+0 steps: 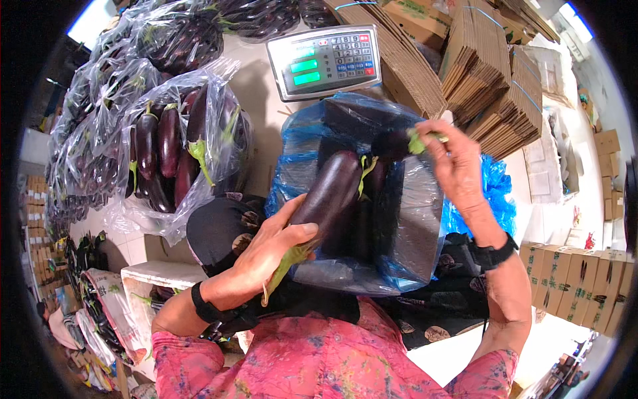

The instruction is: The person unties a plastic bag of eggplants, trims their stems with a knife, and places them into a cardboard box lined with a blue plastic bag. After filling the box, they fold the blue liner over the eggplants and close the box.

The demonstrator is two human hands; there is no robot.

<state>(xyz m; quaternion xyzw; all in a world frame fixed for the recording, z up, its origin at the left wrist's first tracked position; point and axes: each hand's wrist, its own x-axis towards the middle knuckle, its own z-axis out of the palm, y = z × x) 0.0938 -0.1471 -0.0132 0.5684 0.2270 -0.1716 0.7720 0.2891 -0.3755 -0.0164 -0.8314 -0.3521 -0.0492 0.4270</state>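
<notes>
A dark purple eggplant (331,187) is held in my left hand (276,242), its green stem pointing down toward me. The fingers of my right hand (456,162) pinch the green cap of another eggplant (391,144), whose body lies over the box. Between my knees stands an opened cardboard box (411,219) lined with a blue plastic bag (301,172). More eggplants lie inside the box, partly in shadow. Just beyond it sits a digital scale display (324,62) with lit green readouts and a keypad.
At left, a clear plastic bag (234,164) holds several eggplants, with more filled bags behind. Bundles of flattened cardboard (476,65) stack up at the upper right. Blue plastic bags (503,194) lie by my right wrist. Standing cartons (573,284) line the right side; a white foam box (159,272) sits at left.
</notes>
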